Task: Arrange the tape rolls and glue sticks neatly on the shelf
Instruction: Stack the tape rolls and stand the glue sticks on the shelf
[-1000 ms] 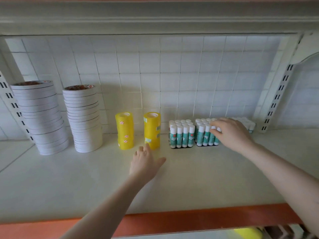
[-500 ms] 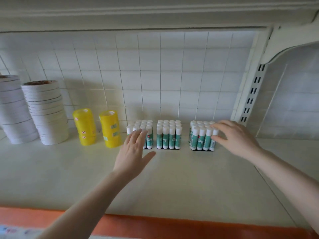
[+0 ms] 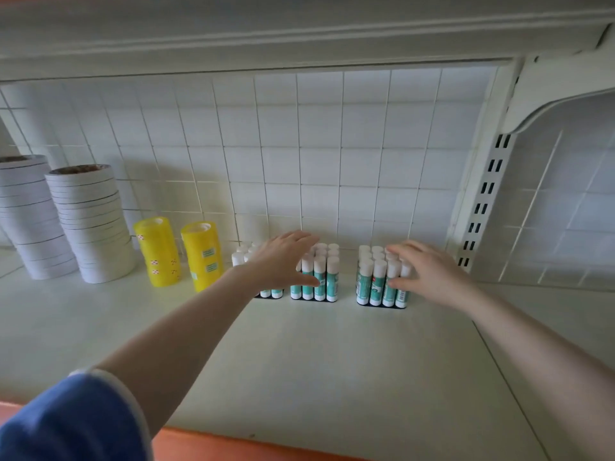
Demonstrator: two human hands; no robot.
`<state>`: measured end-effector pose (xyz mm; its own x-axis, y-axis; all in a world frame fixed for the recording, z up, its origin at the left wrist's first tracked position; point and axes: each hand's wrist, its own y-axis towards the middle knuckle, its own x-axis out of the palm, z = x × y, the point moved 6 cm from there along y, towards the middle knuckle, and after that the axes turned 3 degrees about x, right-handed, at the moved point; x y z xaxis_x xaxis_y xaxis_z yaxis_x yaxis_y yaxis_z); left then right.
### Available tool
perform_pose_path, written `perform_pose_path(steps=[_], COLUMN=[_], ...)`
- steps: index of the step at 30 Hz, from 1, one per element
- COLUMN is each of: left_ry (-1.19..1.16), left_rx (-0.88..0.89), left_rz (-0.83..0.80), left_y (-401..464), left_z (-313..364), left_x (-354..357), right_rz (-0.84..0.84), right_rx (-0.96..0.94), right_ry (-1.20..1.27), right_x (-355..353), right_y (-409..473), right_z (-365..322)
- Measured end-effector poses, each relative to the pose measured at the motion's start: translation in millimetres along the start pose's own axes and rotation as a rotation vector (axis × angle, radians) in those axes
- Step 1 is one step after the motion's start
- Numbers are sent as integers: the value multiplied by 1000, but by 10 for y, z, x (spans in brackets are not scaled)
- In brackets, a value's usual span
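Our left hand (image 3: 283,261) has reached the middle glue sticks (image 3: 319,271), fingers spread; our right hand (image 3: 429,274) still clasps the right-hand block (image 3: 376,277), centre frame.

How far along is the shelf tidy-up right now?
Looks done: the two white tape-roll stacks and two yellow tape-roll stacks stand upright at the back. In hand: the left hand rests over the left and middle blocks of teal-and-white glue sticks; the right hand holds the right block. Left: closing the wider gap before that right block.
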<state>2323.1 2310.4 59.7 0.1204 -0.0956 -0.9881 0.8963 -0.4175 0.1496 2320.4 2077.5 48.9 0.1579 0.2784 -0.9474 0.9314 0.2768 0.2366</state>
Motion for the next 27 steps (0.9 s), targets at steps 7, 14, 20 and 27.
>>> perform_pose_path(steps=[7,14,20,27], left_ry=[-109,-166,-194,-202], left_rx=[-59,-64,-32,-18], left_rz=[-47,-20,0,12], left_y=[167,230,262,289], left_z=[-92,-85,-2,28], left_x=[63,68,47,88], right_rz=[-29,-28,-29,-46], right_rx=[7,18,30,37], right_ry=[173,217,194,195], right_x=[32,33,4,-5], right_y=[40,71,76,83], right_z=[110,168,179,187])
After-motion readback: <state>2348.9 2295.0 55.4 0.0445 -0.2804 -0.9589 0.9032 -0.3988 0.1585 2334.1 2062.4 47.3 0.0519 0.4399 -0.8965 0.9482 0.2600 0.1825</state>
